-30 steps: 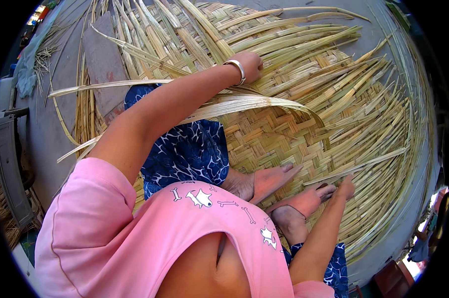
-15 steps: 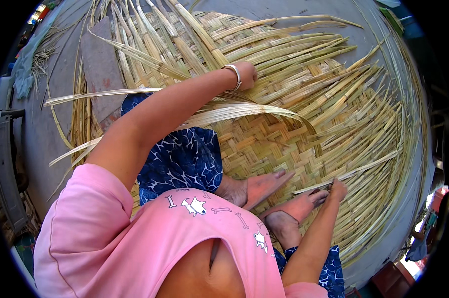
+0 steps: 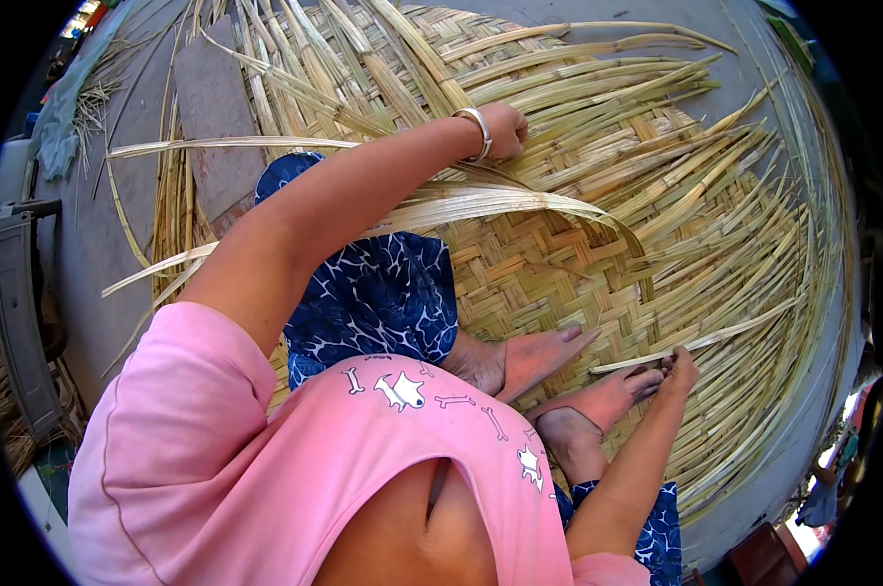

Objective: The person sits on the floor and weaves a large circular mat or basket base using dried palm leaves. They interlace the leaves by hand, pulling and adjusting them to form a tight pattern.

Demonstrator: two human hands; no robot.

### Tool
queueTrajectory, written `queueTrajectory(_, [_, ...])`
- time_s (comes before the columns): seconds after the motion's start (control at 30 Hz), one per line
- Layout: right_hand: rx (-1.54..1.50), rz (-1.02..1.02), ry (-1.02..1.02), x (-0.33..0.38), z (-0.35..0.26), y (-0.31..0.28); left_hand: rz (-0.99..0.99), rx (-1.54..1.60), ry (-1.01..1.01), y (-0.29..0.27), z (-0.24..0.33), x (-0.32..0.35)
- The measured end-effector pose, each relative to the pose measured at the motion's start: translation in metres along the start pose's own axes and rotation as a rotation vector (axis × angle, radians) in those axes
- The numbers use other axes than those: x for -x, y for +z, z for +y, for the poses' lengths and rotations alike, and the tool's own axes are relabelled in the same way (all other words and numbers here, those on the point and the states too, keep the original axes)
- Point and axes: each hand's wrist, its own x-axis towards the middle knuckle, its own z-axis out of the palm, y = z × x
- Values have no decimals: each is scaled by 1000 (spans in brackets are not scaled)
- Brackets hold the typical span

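A large mat (image 3: 520, 264) of split cane strips, woven in a zigzag pattern, lies under my feet. My left hand (image 3: 505, 134), a silver bangle at its wrist, rests over its far part with the fingers curled in; what they hold is hidden beneath them. Several long pale strips (image 3: 461, 205) arch past that forearm and bend down toward the weave. Beside my toes, my right hand (image 3: 683, 369) has its fingertips closed on a single pale strip (image 3: 730, 334), which lies slantwise across the mat's loose ends.
Loose strip ends (image 3: 744, 391) fan out along the right side, and more stick up at the far side. A flat board (image 3: 217, 117) lies on the grey floor at far left. My sandalled feet (image 3: 549, 356) stand on the weave. A red box (image 3: 766, 557) sits at lower right.
The whole view has shifted a little, so everything sits further right in the picture. Against the mat, both hands stay in nearly the same places.
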Motion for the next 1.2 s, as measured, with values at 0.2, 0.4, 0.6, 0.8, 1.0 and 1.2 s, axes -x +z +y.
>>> queueTrajectory(0.2, [-337,-195,23,28,-52,12,148,-298,99,12,12,11])
queueTrajectory(0.4, [-650,-507,-70,60,-103,37,180,283,44,-1,-9,13])
queueTrajectory(0.6, [-726,-576,-389,114,-164,63,240,302,-42,1,-9,34])
queueTrajectory(0.8, [-328,-274,-922,155,-217,118,184,21,198,6,8,43])
queueTrajectory(1.0, [-64,-502,-1020,189,-200,193,102,-270,150,8,26,28])
queueTrajectory(1.2, [237,-835,-875,183,-134,234,-43,-481,51,0,54,11])
